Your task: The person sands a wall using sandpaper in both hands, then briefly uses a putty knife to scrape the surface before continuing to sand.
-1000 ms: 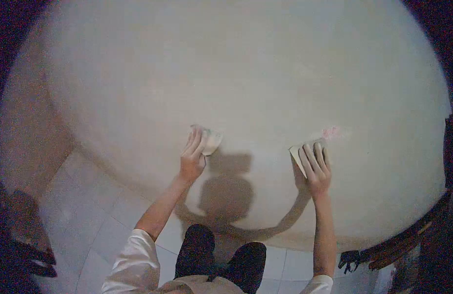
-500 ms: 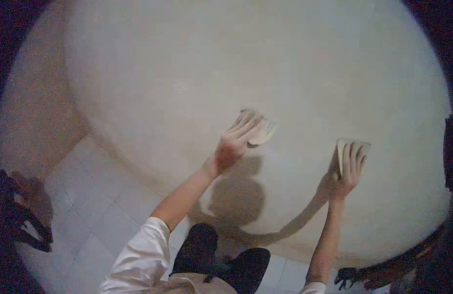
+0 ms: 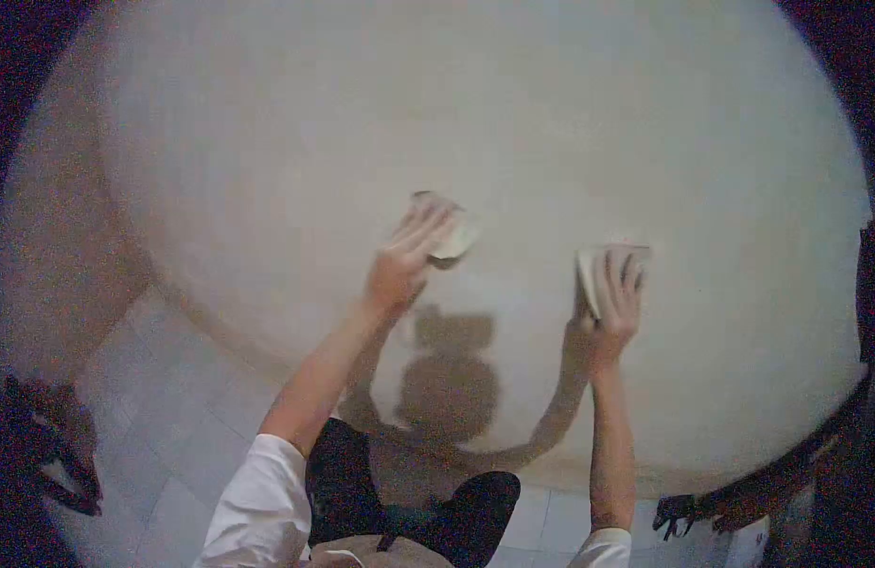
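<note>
A large, pale, smooth surface (image 3: 513, 123) fills most of the view. My left hand (image 3: 409, 256) presses a whitish pad (image 3: 456, 239) against it left of centre, fingers laid over the pad and slightly blurred. To the right, my right hand (image 3: 615, 298) holds a second pale pad (image 3: 589, 275) flat to the same surface, its fingers pointing up. Both arms are stretched forward. The shadow of a head and arms lies on the surface between and below my hands.
Light floor tiles (image 3: 172, 417) show at the lower left, below the surface's curved edge. Dark objects (image 3: 68, 464) stand at the far left. More dark items (image 3: 679, 513) lie at the lower right. My dark-clothed knees (image 3: 475, 516) are at the bottom.
Both hands, with their pads, have moved left and slightly up in the view. The shadow's arms have changed shape, and the view has shifted a little.
</note>
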Tool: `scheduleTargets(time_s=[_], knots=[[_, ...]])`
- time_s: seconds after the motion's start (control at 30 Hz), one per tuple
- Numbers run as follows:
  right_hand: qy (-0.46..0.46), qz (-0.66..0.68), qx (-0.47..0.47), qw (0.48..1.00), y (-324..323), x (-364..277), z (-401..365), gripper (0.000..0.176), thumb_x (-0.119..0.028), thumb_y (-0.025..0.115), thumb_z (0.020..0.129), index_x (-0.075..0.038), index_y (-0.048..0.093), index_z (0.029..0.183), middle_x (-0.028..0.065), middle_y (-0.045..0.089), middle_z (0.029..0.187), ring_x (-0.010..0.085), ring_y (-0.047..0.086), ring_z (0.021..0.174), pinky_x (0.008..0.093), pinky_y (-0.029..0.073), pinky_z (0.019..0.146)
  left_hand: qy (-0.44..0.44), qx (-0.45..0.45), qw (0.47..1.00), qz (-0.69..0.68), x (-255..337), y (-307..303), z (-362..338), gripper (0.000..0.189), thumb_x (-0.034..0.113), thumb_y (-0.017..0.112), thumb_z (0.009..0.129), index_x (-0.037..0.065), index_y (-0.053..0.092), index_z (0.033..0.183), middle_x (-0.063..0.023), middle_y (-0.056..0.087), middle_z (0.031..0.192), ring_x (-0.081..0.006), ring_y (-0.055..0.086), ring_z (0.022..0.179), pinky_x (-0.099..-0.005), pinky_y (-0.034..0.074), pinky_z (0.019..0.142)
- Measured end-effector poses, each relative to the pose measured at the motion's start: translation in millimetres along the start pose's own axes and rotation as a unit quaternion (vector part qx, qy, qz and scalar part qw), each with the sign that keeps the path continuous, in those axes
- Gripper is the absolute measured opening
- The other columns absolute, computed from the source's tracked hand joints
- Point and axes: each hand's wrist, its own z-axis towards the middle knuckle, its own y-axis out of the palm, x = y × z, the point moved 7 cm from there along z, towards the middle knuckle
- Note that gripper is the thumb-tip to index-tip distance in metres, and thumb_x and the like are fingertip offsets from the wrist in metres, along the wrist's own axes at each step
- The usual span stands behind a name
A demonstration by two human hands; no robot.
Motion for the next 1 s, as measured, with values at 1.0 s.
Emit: scheduleTargets(time_s=[1.0], knots=[[0.040,-0.032,0.027,0.998,-11.7,-368.7,86.8,0.047,-0.004,0.056,0.077,-0.007,0.065,0.123,0.0171,0.054,0.138,0.0369,0.043,0.135,0.0541,0.027,0.114,-0.025,0.042,0.998,0.043,-134.3,-327.3,-101.7,0.051,-0.008,0.046,0.077,0.007,0.064,0.122,-0.0128,0.059,0.132,-0.0352,0.049,0.129,-0.0474,0.035,0.112]])
